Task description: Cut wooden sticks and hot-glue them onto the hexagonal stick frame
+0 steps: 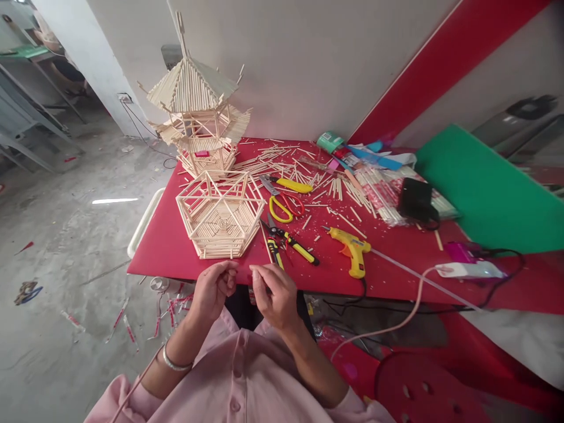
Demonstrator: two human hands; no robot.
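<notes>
Just in front of the red table's edge, my left hand [215, 288] is closed, its thumb and fingers pinched together. My right hand [275, 292] faces it a short gap away, also in a pinch. Whatever is between the fingertips, if anything, is too small to make out. Right beyond the hands stands a hexagonal frame of wooden sticks [222, 223], open on top, with a ringed stick floor. Pliers with black and yellow handles [293, 241] lie to its right, near scissors with red and yellow handles [282, 205]. A yellow glue gun [352, 247] rests farther right.
A tiered stick pagoda [194, 111] stands at the back left of the red table [154, 252]. Loose sticks [282, 161], a yellow-handled cutter [293, 185] and bagged sticks [383, 194] lie behind the tools. A green board [493, 188] and power strip [471, 269] are at right.
</notes>
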